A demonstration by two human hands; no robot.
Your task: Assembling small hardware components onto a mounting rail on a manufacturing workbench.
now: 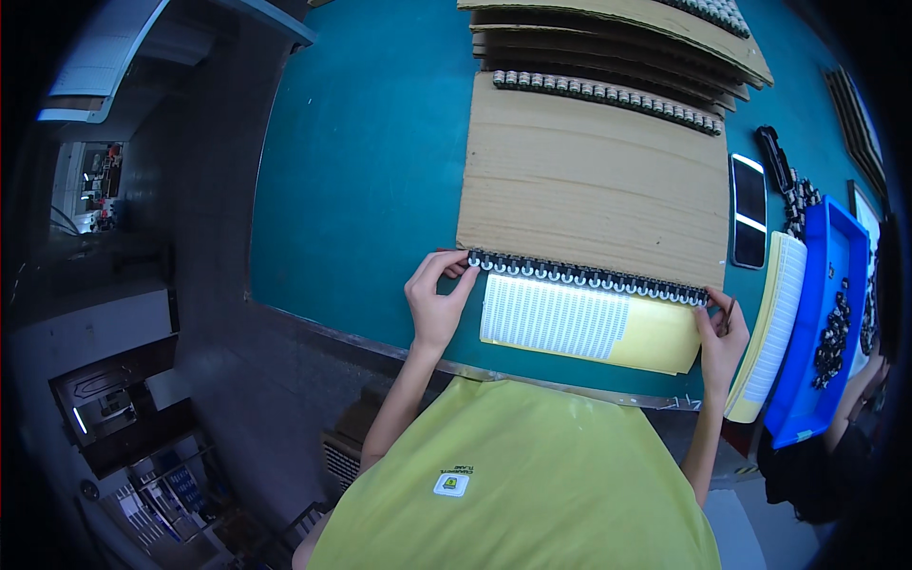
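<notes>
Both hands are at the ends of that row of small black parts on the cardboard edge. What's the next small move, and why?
Probably slide the row of black parts up the cardboard sheet: left hand and right hand bracket its ends, it sits at the near edge, another row lies farther up.

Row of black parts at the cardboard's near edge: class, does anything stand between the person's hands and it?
Nothing visible does. The left hand touches the row of black parts at its left end; the right hand touches its right end.

black phone [749, 211] beside blue tray [819, 313]; stacked cardboard sheets [608, 43] behind.
</notes>
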